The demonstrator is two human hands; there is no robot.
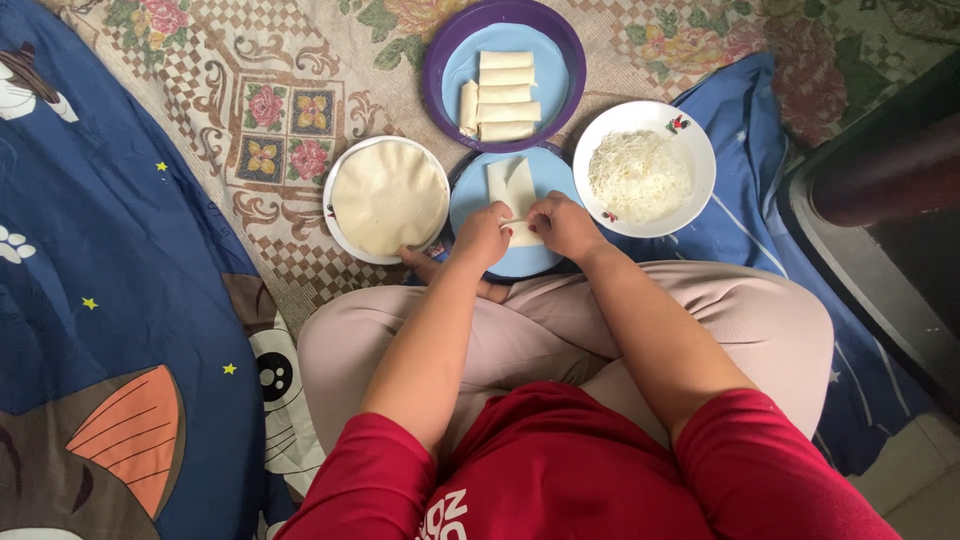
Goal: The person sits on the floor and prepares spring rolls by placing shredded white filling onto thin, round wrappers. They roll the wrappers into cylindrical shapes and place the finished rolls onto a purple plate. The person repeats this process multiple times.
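Note:
A pale wrapper (513, 185) lies on a blue plate (470, 200) in front of my crossed legs, its near end partly rolled up. My left hand (482, 236) and my right hand (565, 226) both pinch that rolled near end, fingers closed on the dough. To the left stands a white plate with a stack of round wrappers (389, 196). A white bowl of shredded white filling (640, 175) sits to the right. Beyond, a purple-rimmed plate (440, 60) carries several finished rolls (505, 95).
Everything sits on a floral patterned cloth (280, 110). A blue blanket with cartoon cats (110, 300) covers the left side, and blue fabric (760, 150) lies under the bowl. A dark piece of furniture (880, 200) stands at the right.

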